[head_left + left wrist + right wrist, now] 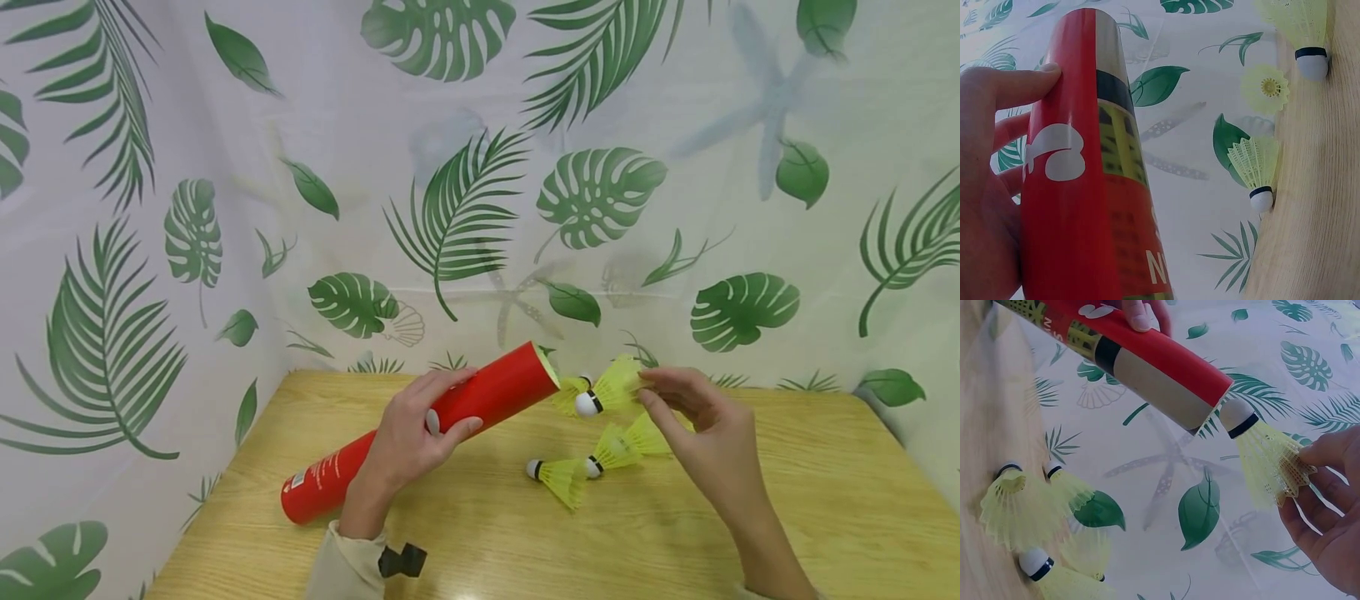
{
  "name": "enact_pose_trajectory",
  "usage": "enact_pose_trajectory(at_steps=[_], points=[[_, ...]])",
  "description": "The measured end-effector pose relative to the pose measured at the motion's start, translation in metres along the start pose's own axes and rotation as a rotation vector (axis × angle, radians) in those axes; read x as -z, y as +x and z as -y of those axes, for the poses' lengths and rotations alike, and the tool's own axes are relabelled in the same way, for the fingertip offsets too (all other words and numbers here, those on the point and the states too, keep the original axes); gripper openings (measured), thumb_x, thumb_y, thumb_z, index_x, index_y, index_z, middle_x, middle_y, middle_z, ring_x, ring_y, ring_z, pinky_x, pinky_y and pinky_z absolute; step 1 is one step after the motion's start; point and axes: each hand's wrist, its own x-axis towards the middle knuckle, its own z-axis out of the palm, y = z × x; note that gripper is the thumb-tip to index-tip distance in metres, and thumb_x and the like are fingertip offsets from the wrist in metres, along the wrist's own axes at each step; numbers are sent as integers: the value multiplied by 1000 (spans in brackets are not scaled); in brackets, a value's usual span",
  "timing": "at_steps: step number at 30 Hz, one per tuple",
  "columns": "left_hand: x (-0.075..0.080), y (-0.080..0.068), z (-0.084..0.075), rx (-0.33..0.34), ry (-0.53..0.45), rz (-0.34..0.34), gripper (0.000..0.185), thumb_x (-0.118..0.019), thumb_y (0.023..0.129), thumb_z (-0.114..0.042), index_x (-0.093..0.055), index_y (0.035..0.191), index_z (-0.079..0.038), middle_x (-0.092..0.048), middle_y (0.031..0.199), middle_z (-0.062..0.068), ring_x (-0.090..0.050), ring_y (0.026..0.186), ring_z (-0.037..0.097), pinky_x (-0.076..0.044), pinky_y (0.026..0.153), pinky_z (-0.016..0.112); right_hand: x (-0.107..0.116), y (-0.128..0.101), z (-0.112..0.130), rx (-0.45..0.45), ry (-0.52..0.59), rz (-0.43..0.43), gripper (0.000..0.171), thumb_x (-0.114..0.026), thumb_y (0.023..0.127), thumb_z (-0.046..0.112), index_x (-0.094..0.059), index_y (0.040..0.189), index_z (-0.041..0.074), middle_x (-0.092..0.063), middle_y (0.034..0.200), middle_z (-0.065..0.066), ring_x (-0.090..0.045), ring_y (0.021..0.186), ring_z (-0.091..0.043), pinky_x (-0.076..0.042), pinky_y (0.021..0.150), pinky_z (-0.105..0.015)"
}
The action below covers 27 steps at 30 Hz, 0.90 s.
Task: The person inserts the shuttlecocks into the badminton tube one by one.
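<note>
My left hand [412, 433] grips a red shuttlecock tube [506, 387] around its middle. The tube slants, its uncapped end up and to the right, its lower end at the table's left. Between thumb and fingers, my right hand [708, 437] pinches the skirt of a yellow shuttlecock [617, 385]. Its white base points left, and in the right wrist view that held shuttlecock [1269, 456] has its base right at the tube's rim. Several more yellow shuttlecocks lie on the table below, among them a front shuttlecock [562, 482] and one partly hidden behind the tube's mouth [572, 390].
The wooden table [480, 550] reaches back to a pale cloth [480, 108] printed with green leaves, which also runs along the left side. A small black object [402, 561] sits at the left sleeve cuff.
</note>
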Motion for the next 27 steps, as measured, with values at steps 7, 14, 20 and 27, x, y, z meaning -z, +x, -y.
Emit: enact_pose_trajectory(at_steps=[7,14,20,27], points=[[-1,0,-2,-7,-7,7,55,-78,91,-32,-60,143,-27,-63,134,-5,-61,114,15,-60,83,35,-6,7,-3,29,13,-88,28,-69,87,-19,-70,112,-7,-73,103,-6,-72,92,-6,-55,86,-18],[-1,1,-6,-15,-9,7,56,-78,90,-31,-60,142,-26,-63,135,-6,-60,115,14,-59,84,35,-13,8,-8,17,32,-153,27,-69,86,-19,-70,111,-9,-74,105,-4,-72,92,-7,-55,86,-19],[-4,3,-10,-31,-16,28,57,-78,90,-33,-59,143,-28,-62,136,-7,-59,118,13,-59,85,36,-16,6,-9,-14,61,-196,23,-69,87,-19,-70,108,-11,-75,102,-7,-73,91,-9,-57,85,-21],[-8,2,-13,-45,-25,34,55,-78,91,-33,-59,143,-29,-61,135,-10,-58,118,12,-59,86,36,-24,4,-12,-20,83,-226,21,-67,88,-18,-70,108,-12,-75,103,-3,-73,93,-9,-56,87,-22]])
